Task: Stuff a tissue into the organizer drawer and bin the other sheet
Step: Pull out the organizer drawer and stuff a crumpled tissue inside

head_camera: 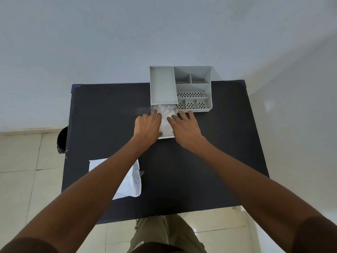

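Note:
A grey desk organizer (193, 88) stands at the far edge of the black table (209, 161). Its drawer (166, 137) is pulled out toward me under the left compartment. A crumpled white tissue (166, 114) lies inside the drawer. My left hand (146, 126) rests on the drawer's left side, fingers touching the tissue. My right hand (186, 127) lies flat on the drawer's right side, fingers spread and pressing on the tissue's edge. A second white sheet (134, 181) lies flat near the table's front left, partly hidden by my left forearm.
A dark bin (62, 139) stands on the tiled floor just off the table's left edge. The organizer's right compartments have perforated bottoms. A pale wall rises behind the table.

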